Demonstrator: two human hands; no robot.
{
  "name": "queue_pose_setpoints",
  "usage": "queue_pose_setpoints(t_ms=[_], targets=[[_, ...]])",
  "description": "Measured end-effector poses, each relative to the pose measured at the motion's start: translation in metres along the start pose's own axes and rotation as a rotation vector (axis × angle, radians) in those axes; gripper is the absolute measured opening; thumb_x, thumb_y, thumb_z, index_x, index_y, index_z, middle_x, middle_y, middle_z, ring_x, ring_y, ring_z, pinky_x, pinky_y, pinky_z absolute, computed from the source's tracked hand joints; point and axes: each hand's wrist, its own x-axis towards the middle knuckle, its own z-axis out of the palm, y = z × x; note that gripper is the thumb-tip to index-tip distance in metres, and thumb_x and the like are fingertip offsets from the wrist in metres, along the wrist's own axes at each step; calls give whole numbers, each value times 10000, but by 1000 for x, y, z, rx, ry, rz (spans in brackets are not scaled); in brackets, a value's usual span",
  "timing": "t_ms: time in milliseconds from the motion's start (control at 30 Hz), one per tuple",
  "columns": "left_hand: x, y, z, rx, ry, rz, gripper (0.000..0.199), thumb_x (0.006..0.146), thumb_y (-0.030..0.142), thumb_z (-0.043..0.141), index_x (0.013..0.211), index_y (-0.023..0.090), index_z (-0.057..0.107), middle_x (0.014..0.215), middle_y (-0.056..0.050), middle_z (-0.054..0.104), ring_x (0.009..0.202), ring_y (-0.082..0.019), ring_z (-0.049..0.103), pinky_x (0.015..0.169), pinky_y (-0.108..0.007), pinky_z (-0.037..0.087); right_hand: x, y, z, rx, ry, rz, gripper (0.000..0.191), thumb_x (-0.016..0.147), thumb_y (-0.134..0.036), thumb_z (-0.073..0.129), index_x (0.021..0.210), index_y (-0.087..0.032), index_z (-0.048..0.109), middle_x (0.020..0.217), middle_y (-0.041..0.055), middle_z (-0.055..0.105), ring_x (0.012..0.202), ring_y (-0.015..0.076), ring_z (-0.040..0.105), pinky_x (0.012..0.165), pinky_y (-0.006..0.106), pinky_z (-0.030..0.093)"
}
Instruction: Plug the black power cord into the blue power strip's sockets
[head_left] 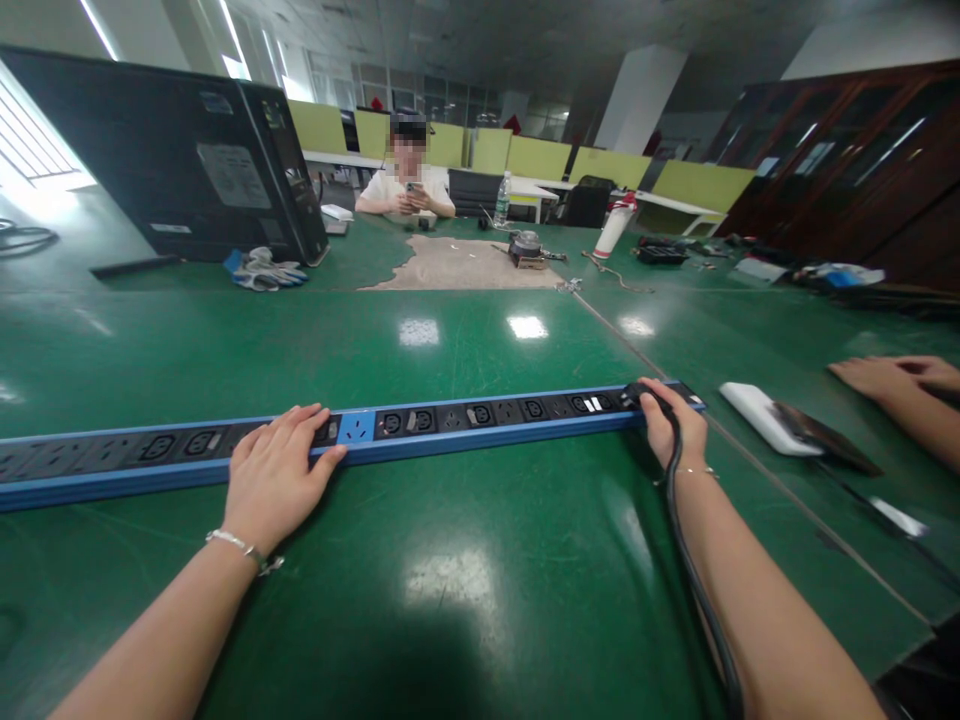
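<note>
A long power strip (450,430) with a blue frame and black sockets lies across the green table. One socket (356,428) on it is blue. My left hand (281,470) rests over the strip just left of that blue socket, fingers across the top and thumb at the near edge. Near the strip's right end, my right hand (671,425) is closed on a black plug (637,393), which is against the sockets. From the plug a black cable (686,540) runs down along my right forearm. The plug's prongs are hidden.
Behind the strip lie gloves (266,270) beside a black computer case (217,170). A person (407,190) sits across the table with a phone. At right are a white box (769,418), a dark flat device (825,438) and another person's hands (892,372). A bottle (502,198) stands farther back.
</note>
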Motion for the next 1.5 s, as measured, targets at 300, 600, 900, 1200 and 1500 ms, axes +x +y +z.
queue_pose_setpoints(t_ms=[300, 600, 900, 1200, 1500], targets=[[0, 0, 1, 1, 12, 6, 568, 868, 501, 297, 1255, 140, 503, 1320, -132, 520, 1230, -292, 444, 1027, -447, 273, -10, -4, 1, -86, -47, -87, 375, 805, -403, 497, 1079, -211, 665, 1068, 71, 689, 978, 240, 641, 918, 402, 475], [0, -1, 3, 23, 36, 13, 556, 874, 496, 290, 1246, 145, 508, 1305, -129, 534, 1223, -280, 454, 1020, -437, 287, -12, -4, 5, -15, -17, -32, 365, 803, -412, 524, 1070, -208, 666, 1069, 79, 685, 998, 244, 627, 971, 443, 428], [0, -1, 2, 10, 35, 6, 548, 866, 495, 307, 1232, 151, 525, 1304, -118, 541, 1209, -284, 469, 1019, -446, 291, -29, -72, 17, 253, -9, -99, 366, 847, -436, 493, 1065, -192, 656, 1079, 77, 678, 1010, 211, 621, 952, 392, 450], [0, 0, 3, -5, 35, 10, 544, 867, 491, 311, 1235, 151, 525, 1304, -120, 540, 1220, -281, 460, 1021, -449, 290, -40, -90, 43, 138, -78, -198, 341, 860, -390, 468, 1075, -197, 649, 1084, 87, 680, 1058, 221, 613, 965, 401, 450], [1, 0, 3, -23, 30, 4, 549, 859, 503, 321, 1229, 156, 529, 1305, -118, 540, 1222, -282, 456, 1023, -444, 282, -42, -96, 36, 1, -94, -281, 328, 859, -355, 460, 1054, -181, 658, 1032, 98, 698, 974, 218, 652, 904, 381, 490]])
